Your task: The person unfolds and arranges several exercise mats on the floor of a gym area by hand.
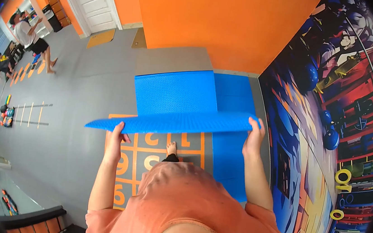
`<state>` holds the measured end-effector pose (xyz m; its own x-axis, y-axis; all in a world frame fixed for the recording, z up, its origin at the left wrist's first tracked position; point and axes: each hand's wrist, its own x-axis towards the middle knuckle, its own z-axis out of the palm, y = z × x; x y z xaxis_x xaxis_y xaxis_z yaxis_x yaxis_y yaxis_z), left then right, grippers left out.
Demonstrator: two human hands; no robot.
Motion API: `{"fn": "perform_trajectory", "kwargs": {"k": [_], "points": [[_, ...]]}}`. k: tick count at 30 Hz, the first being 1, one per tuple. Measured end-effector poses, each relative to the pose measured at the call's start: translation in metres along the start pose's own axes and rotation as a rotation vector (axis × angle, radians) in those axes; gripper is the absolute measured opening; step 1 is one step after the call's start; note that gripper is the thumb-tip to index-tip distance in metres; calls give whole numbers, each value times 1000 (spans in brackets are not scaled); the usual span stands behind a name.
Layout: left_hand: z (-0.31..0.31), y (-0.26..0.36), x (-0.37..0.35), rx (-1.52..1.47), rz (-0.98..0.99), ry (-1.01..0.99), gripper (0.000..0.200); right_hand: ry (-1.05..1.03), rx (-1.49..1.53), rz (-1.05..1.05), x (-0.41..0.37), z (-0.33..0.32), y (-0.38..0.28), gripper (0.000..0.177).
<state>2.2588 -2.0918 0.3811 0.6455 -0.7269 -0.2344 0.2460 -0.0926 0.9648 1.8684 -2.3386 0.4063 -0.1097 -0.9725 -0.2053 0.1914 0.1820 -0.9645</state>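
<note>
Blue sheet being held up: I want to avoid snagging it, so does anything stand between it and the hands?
Nothing visible does: the left hand touches the blue sheet directly toward its left end, and the right hand at its right end.

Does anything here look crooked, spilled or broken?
Nothing looks spilled or broken. Beyond the blue sheet held by the left hand and right hand, the textured blue panel seems slightly crooked against the blue floor strip beside it, though the curved lens bends straight edges, so I can't be sure.

White door (91,0) in orange wall (223,25); muraled wall (314,111) right.
</note>
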Motion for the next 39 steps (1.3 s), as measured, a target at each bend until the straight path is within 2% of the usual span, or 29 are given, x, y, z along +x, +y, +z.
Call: {"fn": "perform_trajectory", "kwargs": {"k": [2, 6, 8, 10, 12, 13, 15, 16, 18, 20, 22, 23, 24, 26, 27, 29, 30, 31, 34, 36, 39], "points": [[3, -30, -60, -68, -59, 12, 30, 60, -10, 52, -38, -40, 17, 88], [-5, -111, -170, -63, -169, 230, 27, 129, -92, 189, -114, -122, 61, 90], [-8, -140, -221, -82, -228, 248, 24, 146, -112, 237, -150, -164, 94, 88], [-22, -185, -264, -67, -298, 293, 31, 135, -121, 238, -178, -205, 136, 90], [-64, -269, -289, -35, -517, 255, 30, 72, -233, 436, -199, -243, 181, 75], [-73, -296, -297, -32, -513, 259, 30, 67, -230, 438, -208, -262, 209, 75], [-91, -341, -319, -31, -807, 266, 31, 26, -318, 649, -225, -295, 265, 49], [-104, -368, -329, -29, -806, 274, 31, 20, -317, 654, -235, -307, 288, 49], [-135, -408, -345, -76, -893, 191, 33, 117, -100, 824, -257, -319, 323, 31], [-149, -400, -373, -51, -902, 196, 39, 116, -120, 816, -285, -325, 338, 29], [-152, -370, -417, 12, -875, 90, 52, 118, -147, 806, -314, -334, 355, 27], [-163, -372, -438, 43, -811, 2, 54, 149, -257, 789, -328, -340, 365, 26], [-173, -375, -464, 37, -815, 6, 54, 179, -374, 770, -342, -351, 376, 24], [-194, -369, -524, -2, -658, -3, 52, 118, -402, 771, -371, -372, 397, 23], [-207, -368, -560, 1, -634, 39, 52, 59, -426, 770, -384, -389, 406, 22], [-241, -385, -644, 45, -606, 203, 45, 121, -459, 796, -405, -413, 436, 22], [-279, -429, -687, -21, -625, 236, 42, 168, -438, 802, -414, -422, 444, 23], [-322, -471, -736, 157, -606, 182, 50, 161, -443, 803, -425, -426, 438, 23], [-337, -464, -779, 128, -668, 240, 62, 174, -451, 825, -460, -436, 441, 25], [-338, -461, -806, 83, -724, 290, 74, 2, -324, 891, -472, -441, 450, 19], [-325, -464, -842, -3, -805, 358, 91, -128, -151, 871, -496, -427, 428, 18]]}}
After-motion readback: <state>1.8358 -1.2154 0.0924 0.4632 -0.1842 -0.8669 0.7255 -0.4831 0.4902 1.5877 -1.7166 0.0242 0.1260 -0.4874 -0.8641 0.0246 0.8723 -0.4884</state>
